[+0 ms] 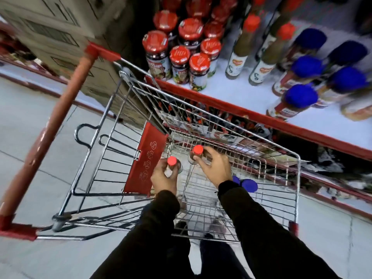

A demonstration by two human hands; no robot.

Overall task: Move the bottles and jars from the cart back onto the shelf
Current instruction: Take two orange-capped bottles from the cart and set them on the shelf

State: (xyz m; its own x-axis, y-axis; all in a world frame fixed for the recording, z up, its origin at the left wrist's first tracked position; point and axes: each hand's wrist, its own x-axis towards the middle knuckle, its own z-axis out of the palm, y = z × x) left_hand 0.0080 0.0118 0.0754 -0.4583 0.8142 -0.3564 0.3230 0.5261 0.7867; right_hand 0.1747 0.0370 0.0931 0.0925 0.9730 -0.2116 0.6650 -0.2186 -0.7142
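Both my hands are down inside the wire cart point(221, 137). My left hand point(164, 179) grips a bottle with an orange-red cap point(172, 161) near the red child-seat flap. My right hand point(216, 166) is closed around a second bottle with an orange-red cap point(197, 150). Two blue-capped bottles point(248, 185) lie in the cart just right of my right wrist, partly hidden by my sleeve. The white shelf point(241, 93) with its red front edge lies beyond the cart and holds red-lidded jars point(179, 57), tall red-capped bottles point(241, 47) and blue-capped bottles point(302, 95).
The cart's red handle bar point(50, 127) runs along the left. Cardboard boxes point(66, 37) are stacked at upper left beside the shelf. A lower shelf point(302, 158) with dark goods sits behind the cart's far side. Grey tiled floor surrounds the cart.
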